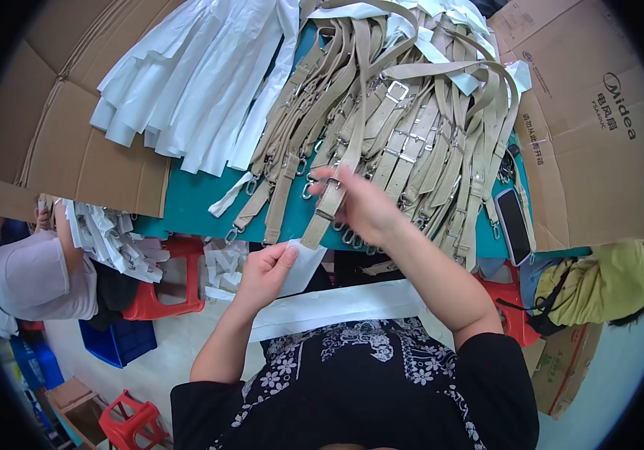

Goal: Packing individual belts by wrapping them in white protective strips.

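Observation:
My left hand point(263, 276) is closed, its thumb and fingers pinching a thin white wrapping sheet point(305, 271) just beyond the table's front edge. The lower end of a beige strap point(328, 206) with a metal buckle meets the top of that sheet; whether it lies inside or in front, I cannot tell. My right hand point(370, 210) is around this strap near its buckle, fingers slightly blurred. Behind it, a thick pile of similar beige straps point(412, 142) with silver buckles and clasps covers the middle of the green table point(190, 199).
Long white sheets point(202, 82) hang over a cardboard box at the far left. Another cardboard box point(592, 112) stands at the right, with a black phone point(514, 225) near it. Co-workers sit at both sides. Red stools point(133, 422) and a blue crate point(118, 343) are below.

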